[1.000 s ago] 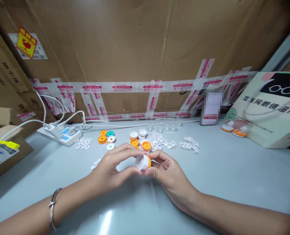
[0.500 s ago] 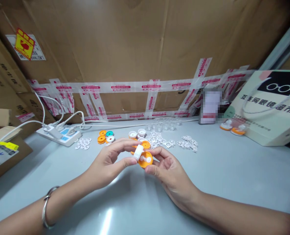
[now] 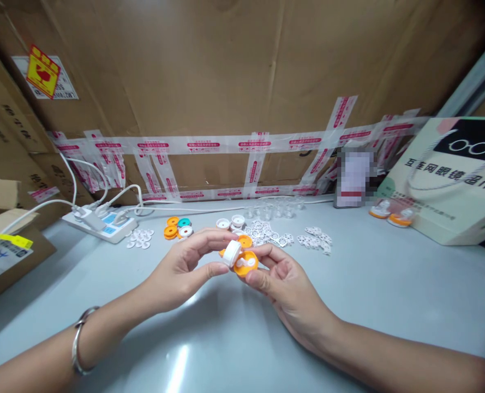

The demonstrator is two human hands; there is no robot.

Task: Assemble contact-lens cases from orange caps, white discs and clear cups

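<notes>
Fingers of the left hand (image 3: 189,263) pinch a white cap (image 3: 232,254) just left of the orange cup (image 3: 245,272), which the fingers of the right hand (image 3: 286,279) clasp above the surface (image 3: 234,344). Light, steady grips should keep the white piece (image 3: 246,263) inside seated. The cup's mouth tilts up toward the viewer; squat and round, it shows no long axis.

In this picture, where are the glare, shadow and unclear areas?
Head view: a bright glare streak lies on the table near the bottom edge; head view: a soft shadow falls below the left hand; head view: blocky pixels cover much of the upright object beside the bag, and the top-right corner is dark.
</notes>
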